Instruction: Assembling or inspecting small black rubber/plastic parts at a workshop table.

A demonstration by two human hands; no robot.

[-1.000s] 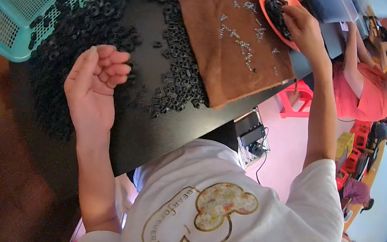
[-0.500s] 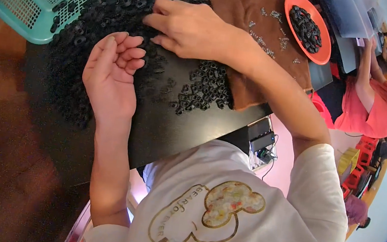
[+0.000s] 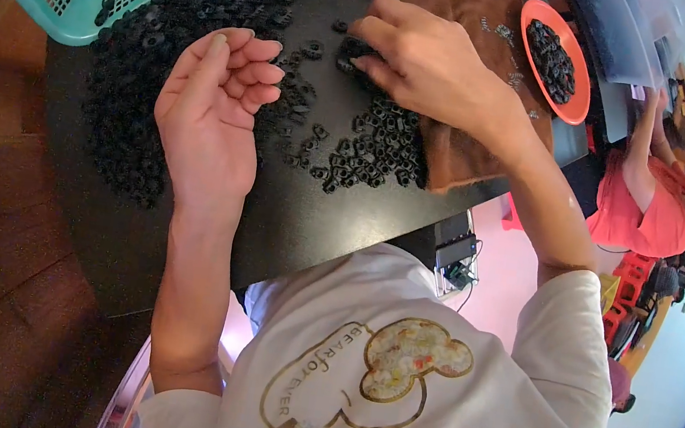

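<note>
A big heap of small black plastic parts (image 3: 124,118) is spread over the dark table (image 3: 287,233). My left hand (image 3: 222,105) lies against the heap, palm turned up. Its fingers are loosely curled and apart, and I see nothing in them. Farther right, my right hand (image 3: 429,64) is palm down, fingers and thumb bent around a few black parts (image 3: 353,51) at the table top. The fingers partly hide these pieces. Below it sits a smaller group of black parts (image 3: 378,145), beside the brown cloth (image 3: 451,155).
A green perforated basket (image 3: 72,23) stands at the far left, the heap reaching into it. Small metal springs (image 3: 504,33) lie on the cloth. An orange plate (image 3: 586,104) holds more black parts. People in red tops (image 3: 646,200) sit at the right.
My right hand has moved right from the heap towards the smaller group, with black parts under its fingers. Bare table shows where it was. My left hand keeps its curled pose.
</note>
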